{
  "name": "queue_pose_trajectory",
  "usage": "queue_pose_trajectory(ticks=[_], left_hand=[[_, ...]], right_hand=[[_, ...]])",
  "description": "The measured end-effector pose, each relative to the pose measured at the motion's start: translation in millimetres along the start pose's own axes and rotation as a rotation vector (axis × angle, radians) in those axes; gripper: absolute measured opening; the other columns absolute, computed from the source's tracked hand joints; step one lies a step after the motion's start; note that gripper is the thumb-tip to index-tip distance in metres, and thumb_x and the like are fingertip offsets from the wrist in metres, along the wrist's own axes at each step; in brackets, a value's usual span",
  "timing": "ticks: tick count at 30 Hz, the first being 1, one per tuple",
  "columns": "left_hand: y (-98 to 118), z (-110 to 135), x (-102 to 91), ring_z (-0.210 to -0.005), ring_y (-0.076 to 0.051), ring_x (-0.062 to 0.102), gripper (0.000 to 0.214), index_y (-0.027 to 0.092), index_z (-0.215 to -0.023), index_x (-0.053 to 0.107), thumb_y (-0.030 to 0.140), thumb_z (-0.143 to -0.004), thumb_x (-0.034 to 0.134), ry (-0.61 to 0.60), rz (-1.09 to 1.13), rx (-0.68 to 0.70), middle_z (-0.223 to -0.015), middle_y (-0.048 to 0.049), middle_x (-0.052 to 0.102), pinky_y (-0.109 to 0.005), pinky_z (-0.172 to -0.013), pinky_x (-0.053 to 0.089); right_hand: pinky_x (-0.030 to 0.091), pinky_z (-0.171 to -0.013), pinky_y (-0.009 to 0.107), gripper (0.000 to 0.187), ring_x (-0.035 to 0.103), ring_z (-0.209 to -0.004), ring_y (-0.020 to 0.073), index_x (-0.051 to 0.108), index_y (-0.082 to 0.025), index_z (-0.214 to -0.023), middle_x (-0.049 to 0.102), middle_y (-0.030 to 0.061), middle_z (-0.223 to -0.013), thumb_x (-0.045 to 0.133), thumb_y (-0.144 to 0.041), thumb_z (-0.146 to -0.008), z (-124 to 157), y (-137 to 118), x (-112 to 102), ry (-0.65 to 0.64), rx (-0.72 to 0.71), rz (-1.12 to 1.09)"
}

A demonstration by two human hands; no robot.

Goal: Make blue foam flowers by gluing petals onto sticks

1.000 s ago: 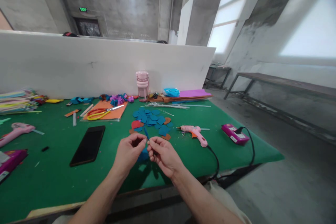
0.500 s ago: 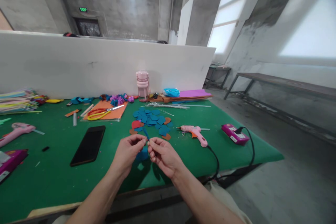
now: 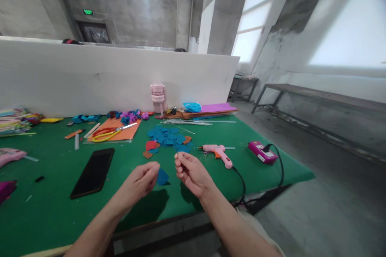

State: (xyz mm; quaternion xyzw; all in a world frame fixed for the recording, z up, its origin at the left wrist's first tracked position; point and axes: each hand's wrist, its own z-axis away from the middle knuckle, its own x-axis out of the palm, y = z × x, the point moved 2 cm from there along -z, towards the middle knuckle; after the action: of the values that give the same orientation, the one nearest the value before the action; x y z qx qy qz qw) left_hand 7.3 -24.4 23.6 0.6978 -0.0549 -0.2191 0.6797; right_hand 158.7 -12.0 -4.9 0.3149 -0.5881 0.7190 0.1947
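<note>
Above the near edge of the tabletop (image 3: 54, 209) our hands are slightly apart: the left hand (image 3: 141, 179) curls at a rounded blue foam piece (image 3: 163, 177), gripping it or not we cannot tell, and the right hand (image 3: 189, 171) is pinched on nothing we can make out. Beyond, the heap of cut blue pieces (image 3: 169, 136) lies loose beside the glue gun (image 3: 215, 151), so we judge most joining undone; the pink bottle (image 3: 157, 97) at the back hides its contents.

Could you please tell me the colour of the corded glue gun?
The glue gun is pink with an orange trigger, best seen in the head view.
</note>
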Motion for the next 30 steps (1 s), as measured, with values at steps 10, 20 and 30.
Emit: queue_pose_trajectory(ticks=[10,20,30], left_hand=[[3,-2,-22.3,-0.046,-0.011,0.036,0.019,0.018,-0.043,0.051,0.015,-0.062,0.047,0.091,-0.17,0.15,-0.044,0.0021,0.041,-0.022,-0.046,0.029],[-18,-16,-1.3,-0.074,-0.016,0.057,0.025,0.015,-0.079,0.068,0.032,-0.061,0.067,0.32,0.257,0.034,-0.08,-0.0059,0.066,-0.025,-0.068,0.043],[-17,-16,6.3,-0.057,-0.01,0.051,0.019,0.014,-0.06,0.06,0.032,-0.064,0.065,0.245,0.385,0.029,-0.06,0.0002,0.057,-0.021,-0.056,0.041]], right_hand=[[0.034,-0.04,0.014,0.027,0.043,-0.044,0.0025,0.058,-0.013,-0.073,0.052,-0.0043,-0.056,0.07,-0.034,-0.061,-3,5,2,0.061,-0.061,0.072],[0.039,-0.038,0.014,0.028,0.046,-0.04,0.0037,0.056,-0.013,-0.072,0.056,-0.002,-0.055,0.062,-0.04,-0.067,1,29,17,0.026,-0.085,0.278],[0.037,-0.037,0.012,0.028,0.044,-0.039,0.0023,0.055,-0.013,-0.07,0.055,-0.0032,-0.054,0.065,-0.039,-0.065,3,33,21,-0.022,-0.02,0.148]])
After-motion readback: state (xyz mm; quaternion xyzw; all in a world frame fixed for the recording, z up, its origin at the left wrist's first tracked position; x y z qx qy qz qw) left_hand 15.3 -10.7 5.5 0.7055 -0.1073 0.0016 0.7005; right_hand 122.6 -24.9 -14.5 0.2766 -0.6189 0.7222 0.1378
